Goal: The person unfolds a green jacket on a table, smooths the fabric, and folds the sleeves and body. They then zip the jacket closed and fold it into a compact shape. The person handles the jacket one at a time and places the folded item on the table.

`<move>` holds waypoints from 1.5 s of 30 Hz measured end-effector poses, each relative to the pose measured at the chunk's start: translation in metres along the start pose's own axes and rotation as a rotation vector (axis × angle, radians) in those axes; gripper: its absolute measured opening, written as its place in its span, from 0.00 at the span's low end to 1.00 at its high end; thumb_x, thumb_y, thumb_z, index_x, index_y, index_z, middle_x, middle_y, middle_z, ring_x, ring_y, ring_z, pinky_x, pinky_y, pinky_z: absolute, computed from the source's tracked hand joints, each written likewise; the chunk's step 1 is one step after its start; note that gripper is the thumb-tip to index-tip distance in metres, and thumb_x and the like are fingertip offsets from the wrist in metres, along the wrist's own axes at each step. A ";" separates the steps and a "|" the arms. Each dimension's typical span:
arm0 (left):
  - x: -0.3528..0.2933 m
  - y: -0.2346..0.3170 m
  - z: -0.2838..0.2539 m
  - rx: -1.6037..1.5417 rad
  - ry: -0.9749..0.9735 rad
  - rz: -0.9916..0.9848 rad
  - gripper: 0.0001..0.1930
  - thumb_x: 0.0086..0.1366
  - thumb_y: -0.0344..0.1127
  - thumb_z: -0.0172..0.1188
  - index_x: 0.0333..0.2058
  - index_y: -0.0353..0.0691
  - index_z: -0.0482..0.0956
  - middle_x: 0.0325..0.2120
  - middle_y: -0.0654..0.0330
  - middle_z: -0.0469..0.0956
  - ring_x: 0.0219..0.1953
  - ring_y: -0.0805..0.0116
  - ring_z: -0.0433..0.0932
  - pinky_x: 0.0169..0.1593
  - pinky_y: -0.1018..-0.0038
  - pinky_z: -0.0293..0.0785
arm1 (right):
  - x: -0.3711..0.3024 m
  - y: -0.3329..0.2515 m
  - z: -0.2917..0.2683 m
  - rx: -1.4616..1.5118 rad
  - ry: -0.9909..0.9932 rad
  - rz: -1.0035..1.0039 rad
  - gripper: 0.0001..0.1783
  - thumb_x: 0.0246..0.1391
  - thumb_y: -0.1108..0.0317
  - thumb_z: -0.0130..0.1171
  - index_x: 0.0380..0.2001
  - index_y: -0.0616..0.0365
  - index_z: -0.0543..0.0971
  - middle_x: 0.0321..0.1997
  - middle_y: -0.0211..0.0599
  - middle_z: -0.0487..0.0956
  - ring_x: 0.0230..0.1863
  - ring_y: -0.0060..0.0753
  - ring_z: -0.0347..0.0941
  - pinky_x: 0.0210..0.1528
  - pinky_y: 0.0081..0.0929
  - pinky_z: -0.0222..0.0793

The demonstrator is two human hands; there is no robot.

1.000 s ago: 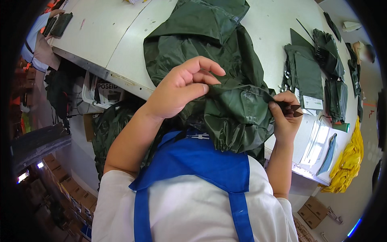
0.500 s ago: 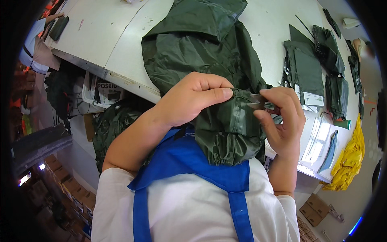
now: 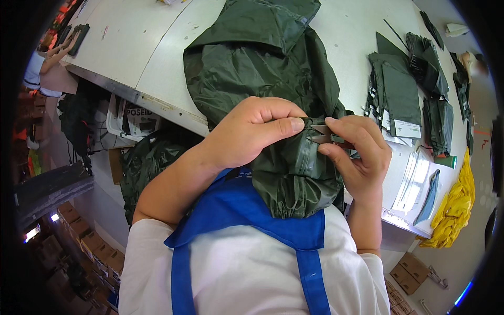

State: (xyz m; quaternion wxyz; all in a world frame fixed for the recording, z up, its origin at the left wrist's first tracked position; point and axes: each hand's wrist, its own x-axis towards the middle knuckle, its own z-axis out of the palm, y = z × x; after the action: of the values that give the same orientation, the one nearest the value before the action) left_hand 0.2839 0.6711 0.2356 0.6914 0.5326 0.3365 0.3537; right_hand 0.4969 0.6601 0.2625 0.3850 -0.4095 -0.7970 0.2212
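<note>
A dark green waterproof garment lies spread over the table edge and hangs down in front of me, its lower end gathered by elastic. My left hand pinches a bunched edge of it between thumb and forefinger. In my right hand is a pair of thread snips, held between thumb and fingers. Their two metal blades stand apart and point left, at the gathered cloth beside my left fingertips. Whether the blades touch a thread is too small to tell.
The white table has a metal-trimmed edge. Folded dark green pieces lie at right, with yellow cloth hanging beyond. More green garments hang below the table. At far left another person's hands handle a dark bundle.
My right hand and the snips have moved left, closer to my left fingertips, and the blades now show spread apart. At far left, the other person's hands have shifted over the dark bundle.
</note>
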 end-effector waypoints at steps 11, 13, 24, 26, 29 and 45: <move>0.002 -0.003 0.005 0.023 -0.020 0.083 0.09 0.66 0.30 0.52 0.38 0.30 0.78 0.32 0.63 0.75 0.36 0.78 0.71 0.41 0.81 0.66 | 0.000 -0.002 -0.002 -0.069 0.035 -0.017 0.18 0.32 0.73 0.71 0.33 0.60 0.82 0.28 0.38 0.78 0.28 0.33 0.74 0.29 0.24 0.69; 0.002 -0.003 0.005 0.043 -0.022 0.089 0.09 0.66 0.31 0.53 0.38 0.30 0.78 0.32 0.63 0.75 0.35 0.78 0.71 0.41 0.81 0.66 | -0.001 -0.003 -0.001 -0.076 0.045 -0.010 0.18 0.32 0.73 0.71 0.32 0.60 0.82 0.28 0.38 0.78 0.28 0.35 0.74 0.29 0.25 0.69; -0.001 -0.012 -0.013 0.137 0.056 0.115 0.09 0.64 0.30 0.52 0.37 0.29 0.77 0.31 0.62 0.75 0.33 0.76 0.71 0.41 0.79 0.66 | -0.030 0.078 0.002 0.384 0.130 0.558 0.34 0.39 0.66 0.70 0.52 0.61 0.72 0.38 0.30 0.76 0.26 0.13 0.57 0.32 0.13 0.60; -0.006 -0.012 -0.035 0.137 0.027 0.130 0.11 0.63 0.33 0.54 0.37 0.29 0.76 0.32 0.61 0.75 0.35 0.73 0.71 0.43 0.77 0.66 | -0.045 0.104 -0.004 0.051 0.002 0.642 0.41 0.35 0.63 0.72 0.56 0.58 0.68 0.45 0.37 0.74 0.32 0.20 0.63 0.35 0.17 0.64; 0.009 -0.021 -0.078 0.124 0.210 0.211 0.17 0.62 0.41 0.55 0.44 0.34 0.76 0.45 0.53 0.73 0.50 0.63 0.70 0.54 0.70 0.63 | -0.070 0.137 -0.004 -0.355 -0.122 0.733 0.53 0.33 0.54 0.74 0.62 0.57 0.59 0.57 0.52 0.69 0.52 0.44 0.72 0.49 0.33 0.70; 0.034 -0.160 -0.164 0.745 0.450 -0.286 0.28 0.55 0.32 0.61 0.57 0.42 0.67 0.53 0.48 0.65 0.50 0.55 0.72 0.53 0.66 0.70 | -0.038 0.299 -0.229 0.236 1.135 0.818 0.09 0.56 0.62 0.53 0.33 0.56 0.74 0.29 0.25 0.74 0.15 0.18 0.60 0.17 0.18 0.56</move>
State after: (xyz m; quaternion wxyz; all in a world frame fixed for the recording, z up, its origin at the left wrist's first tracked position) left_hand 0.1848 0.7526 0.0428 0.4041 0.6030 0.6529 0.2165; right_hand 0.8366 0.8065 0.1851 0.6687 -0.6836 -0.2263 0.1853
